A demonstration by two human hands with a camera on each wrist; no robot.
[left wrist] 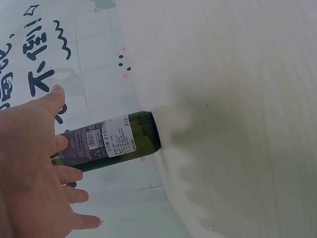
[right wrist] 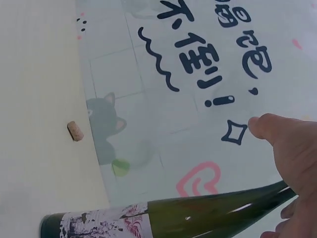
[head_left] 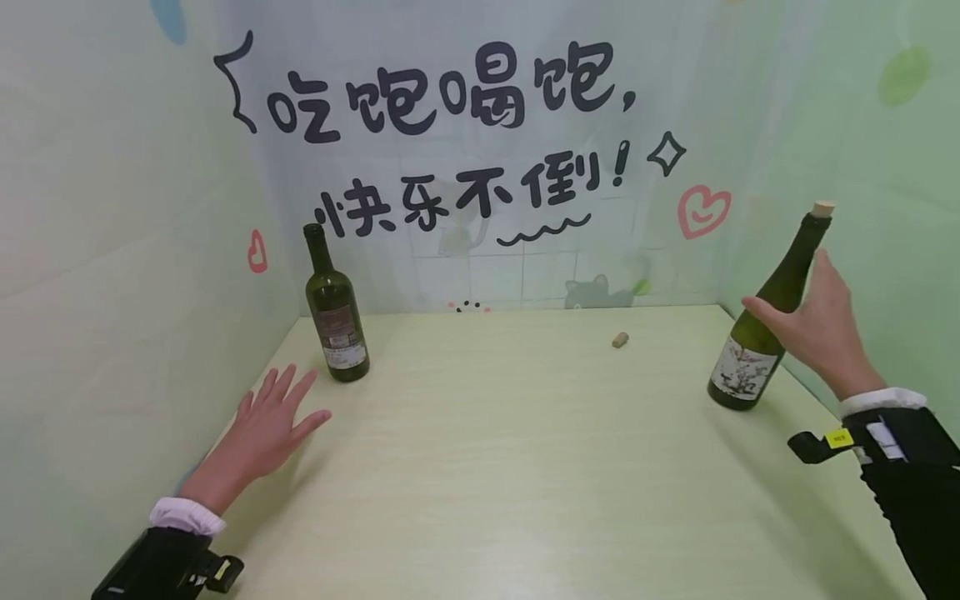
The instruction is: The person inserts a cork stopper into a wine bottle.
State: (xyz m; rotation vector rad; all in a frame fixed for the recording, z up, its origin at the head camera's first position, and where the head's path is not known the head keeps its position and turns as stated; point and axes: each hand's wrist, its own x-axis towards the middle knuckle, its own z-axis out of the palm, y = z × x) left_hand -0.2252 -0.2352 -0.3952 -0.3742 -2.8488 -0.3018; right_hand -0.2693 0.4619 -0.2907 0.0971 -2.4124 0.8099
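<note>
A dark green wine bottle [head_left: 337, 321] with a dark and white label stands at the table's back left, its mouth uncorked. My left hand [head_left: 262, 429] hovers in front of it, fingers spread and holding nothing. In the left wrist view that bottle [left wrist: 141, 134] shows beyond the fingers. At the right stands a second green bottle [head_left: 765, 321], with a floral white label and a cork [head_left: 822, 208] in its mouth. My right hand [head_left: 825, 333] is beside this bottle, thumb and fingers spread apart, overlapping it in the head view. The right wrist view shows the bottle [right wrist: 188, 215] below the raised thumb.
A small loose cork [head_left: 620, 340] lies near the back edge of the pale wooden table [head_left: 510, 450]. Printed fabric walls [head_left: 480, 275] with black lettering enclose the table at the back and both sides.
</note>
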